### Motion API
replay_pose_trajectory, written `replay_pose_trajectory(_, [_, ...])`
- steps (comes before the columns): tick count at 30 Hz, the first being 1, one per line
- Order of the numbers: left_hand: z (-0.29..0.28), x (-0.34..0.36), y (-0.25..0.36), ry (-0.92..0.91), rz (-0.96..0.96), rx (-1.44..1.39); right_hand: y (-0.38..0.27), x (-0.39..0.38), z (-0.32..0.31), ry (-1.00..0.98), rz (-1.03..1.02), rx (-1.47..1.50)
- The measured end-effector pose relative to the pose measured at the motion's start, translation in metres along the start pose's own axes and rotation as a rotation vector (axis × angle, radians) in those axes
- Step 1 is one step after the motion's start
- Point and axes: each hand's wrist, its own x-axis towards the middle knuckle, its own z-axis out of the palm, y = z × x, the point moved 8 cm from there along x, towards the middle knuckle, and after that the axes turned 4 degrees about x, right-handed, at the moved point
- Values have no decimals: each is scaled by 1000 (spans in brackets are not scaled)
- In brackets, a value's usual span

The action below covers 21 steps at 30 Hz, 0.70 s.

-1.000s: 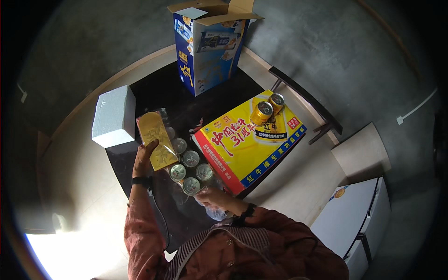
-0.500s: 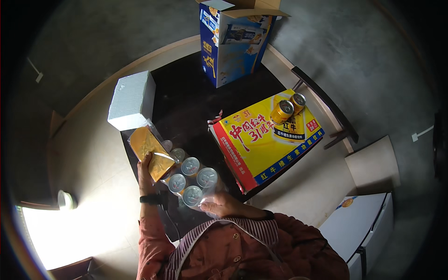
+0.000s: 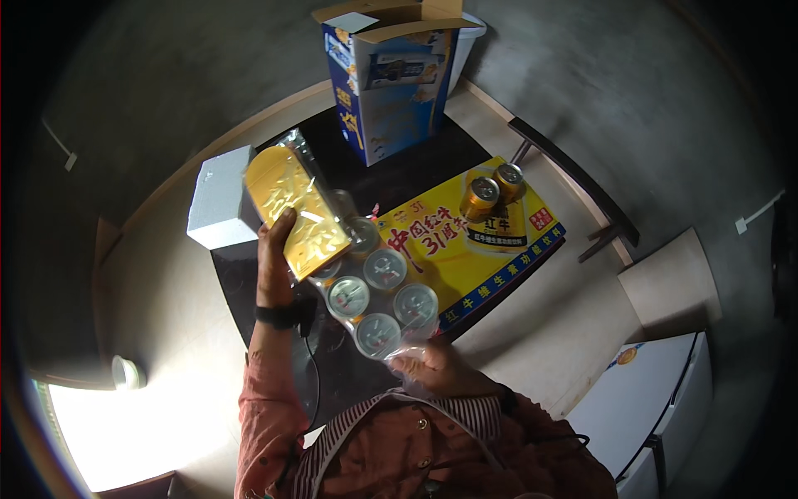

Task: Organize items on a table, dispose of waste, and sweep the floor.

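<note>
My left hand (image 3: 276, 249) is closed on a flat yellow packet (image 3: 301, 212) in clear, glossy plastic, its fingers mostly hidden beneath. Right beside the packet is a plastic-wrapped pack of drink cans (image 3: 385, 269), silver lids facing up; the packet covers part of it. Whether my left hand also supports the cans, I cannot tell. At the pack's near end, my right hand (image 3: 434, 368) pinches the loose clear plastic wrap (image 3: 407, 353). The pack is held over the dark table (image 3: 320, 374) and overlaps the near left part of a yellow and red carton (image 3: 449, 266).
Two gold cans (image 3: 480, 200) stand on the carton. A white foam block (image 3: 220, 195) sits at the table's left edge, and a tall, open blue box (image 3: 395, 91) stands at the back. A dark chair (image 3: 573, 179) is at the right, a white cabinet (image 3: 640, 399) at lower right.
Both hands have lifted the yellow packet and the can pack up and to the right, so the pack now overlaps the carton. The view has shifted slightly too.
</note>
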Motion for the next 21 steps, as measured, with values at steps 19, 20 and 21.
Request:
replay_pose_trajectory(19, [122,73,-99,-126,-78,31,72,-31,-109,93,89,-125])
replay_pose_trajectory(20, [118,73,-99,-102,-95,39,64,-30,-111,80,85,-117])
replay_pose_trajectory(21, [112,70,-99,-69,-97,39,56,-30,-111,41,100,-101])
